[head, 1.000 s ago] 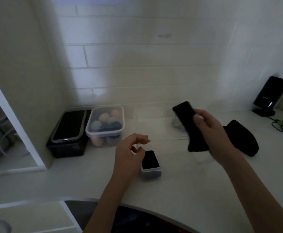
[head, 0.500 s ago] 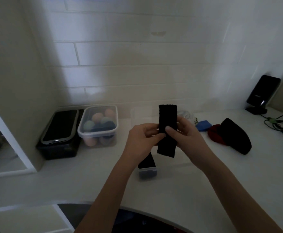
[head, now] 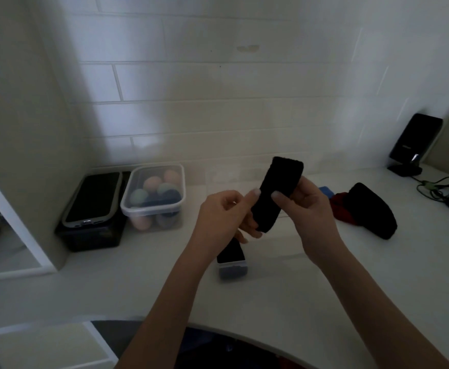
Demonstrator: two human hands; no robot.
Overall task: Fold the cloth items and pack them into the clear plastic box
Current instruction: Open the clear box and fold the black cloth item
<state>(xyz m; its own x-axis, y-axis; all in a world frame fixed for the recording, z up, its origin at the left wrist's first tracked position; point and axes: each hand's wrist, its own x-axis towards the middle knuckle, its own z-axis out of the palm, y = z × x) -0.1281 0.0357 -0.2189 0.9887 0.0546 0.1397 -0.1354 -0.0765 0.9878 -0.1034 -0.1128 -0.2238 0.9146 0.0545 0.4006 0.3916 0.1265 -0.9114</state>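
A long black cloth band (head: 279, 193) is held up above the white counter, tilted with its top toward the right. My left hand (head: 223, 214) pinches its lower left edge and my right hand (head: 308, 209) grips its right side. Below my hands a small clear plastic box (head: 232, 265) stands on the counter with something black inside. To the right lie another black cloth (head: 372, 211), a red cloth (head: 340, 206) and a blue cloth (head: 326, 191).
A lidded clear tub of coloured balls (head: 155, 198) and a black box with a phone on top (head: 93, 209) stand at the back left. A black device on a stand (head: 412, 147) and cables (head: 441, 187) occupy the far right. The counter's curved front edge (head: 244, 334) is near me.
My right hand brought the black band from the right to the centre and my left hand took hold of it too. It has since tilted to the right.
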